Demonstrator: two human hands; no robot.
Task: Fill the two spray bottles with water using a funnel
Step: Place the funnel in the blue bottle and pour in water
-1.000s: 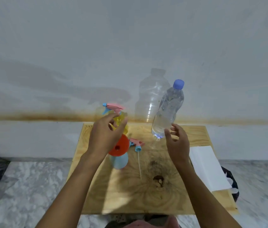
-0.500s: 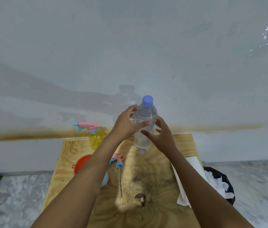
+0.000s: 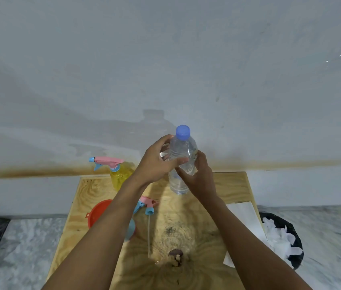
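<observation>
The left hand (image 3: 156,164) and right hand (image 3: 199,178) both grip the capped water bottle (image 3: 183,146), held upright; whether its base touches the counter (image 3: 231,185) is unclear.

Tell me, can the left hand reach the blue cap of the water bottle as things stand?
Probably yes. The left hand grips the water bottle just below its blue cap, nothing covers the cap, and the right hand holds the bottle lower down, so it could steady it.

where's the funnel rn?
Head view: the orange funnel sits left on the table, atop the blue bottle, partly behind the left forearm, nearer the person than the yellow spray bottle.
</observation>
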